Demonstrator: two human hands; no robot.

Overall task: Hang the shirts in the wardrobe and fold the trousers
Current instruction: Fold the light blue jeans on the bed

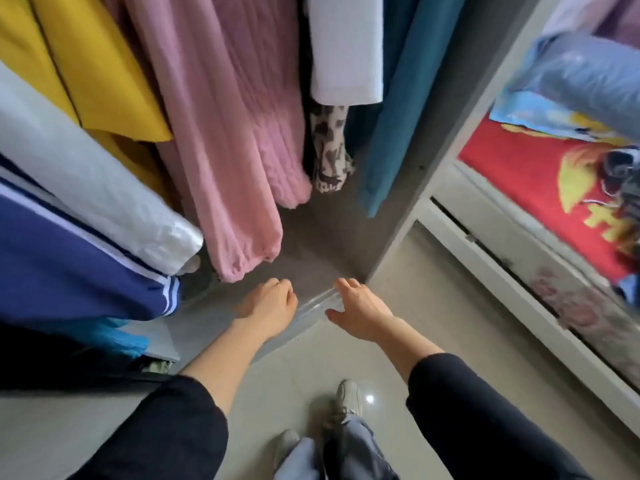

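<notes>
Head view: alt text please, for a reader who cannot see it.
Both bare hands, left hand and right hand, reach empty toward the wardrobe floor beneath hanging clothes: a pink garment, yellow, teal.

Dark sleeves (485, 410) pushed up forearms; pale jeans (349, 452); light sneakers (348, 396).

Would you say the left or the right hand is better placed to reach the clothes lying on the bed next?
Probably the right hand. It is open and empty, on the side of the bed where the clothes lie. The left hand is loosely curled, also empty, nearer the hanging pink garment.
</notes>
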